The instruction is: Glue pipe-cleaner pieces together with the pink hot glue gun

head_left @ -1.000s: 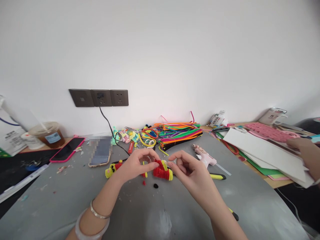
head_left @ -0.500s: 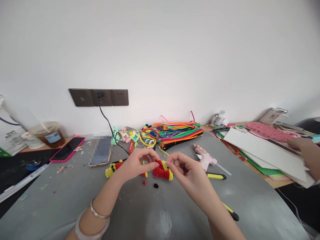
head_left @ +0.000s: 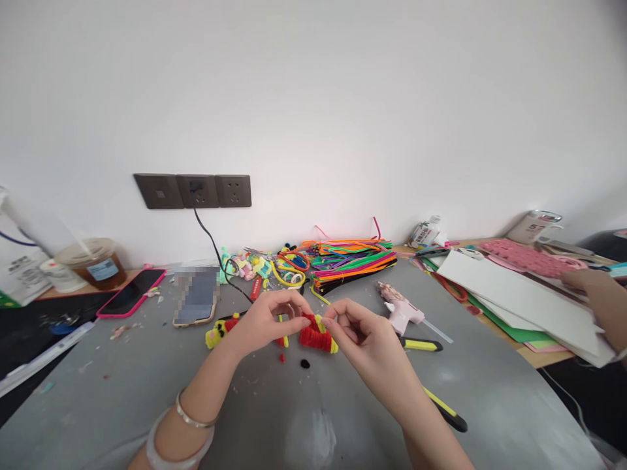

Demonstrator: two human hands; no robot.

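Observation:
A small red and yellow pipe-cleaner figure [head_left: 316, 335] rests on the grey mat [head_left: 274, 411] in front of me. My left hand [head_left: 267, 321] pinches its left side with thumb and fingers closed. My right hand [head_left: 360, 334] pinches its right top edge, fingers curled. A second yellow and red pipe-cleaner piece [head_left: 221, 328] lies just left of my left hand. A tiny black pompom [head_left: 304, 363] and a red scrap [head_left: 281, 358] lie on the mat below the figure.
A bundle of coloured pipe cleaners [head_left: 353, 260] lies behind, a pink glue gun [head_left: 401, 308] and a yellow-black tool [head_left: 443, 410] to the right. Two phones [head_left: 131, 292] and a drink cup [head_left: 95, 262] sit left. Another person's hand [head_left: 600, 303] rests on papers [head_left: 519, 297] far right.
My right hand moved slightly left and closed its pinch on the figure's right end. My left hand and the figure stayed in place.

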